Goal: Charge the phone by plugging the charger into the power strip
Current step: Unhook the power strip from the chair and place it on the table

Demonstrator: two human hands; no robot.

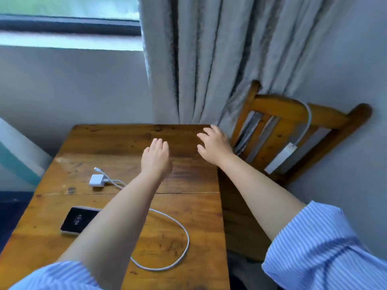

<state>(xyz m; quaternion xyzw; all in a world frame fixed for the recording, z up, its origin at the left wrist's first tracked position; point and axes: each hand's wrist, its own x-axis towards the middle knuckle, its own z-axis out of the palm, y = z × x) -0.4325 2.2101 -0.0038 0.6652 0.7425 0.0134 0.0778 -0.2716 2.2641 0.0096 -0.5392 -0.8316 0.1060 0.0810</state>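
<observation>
A white charger brick (96,180) lies on the wooden table (117,139), its white cable (184,233) looping toward the near edge, with the loose connector tip (97,169) just behind the brick. A black phone (78,220) with a lit screen lies face up near the table's left side, partly hidden by my left forearm. A white power strip (279,158) rests on the seat of the wooden chair (278,107) to the right. My left hand (156,159) hovers over the table's middle, empty. My right hand (213,144) is spread over the table's far right corner, empty.
A grey curtain (209,59) hangs behind the table and chair. The power strip's own cord (307,122) runs over the chair back. A window (69,21) is at the upper left, and a wall stands at the right.
</observation>
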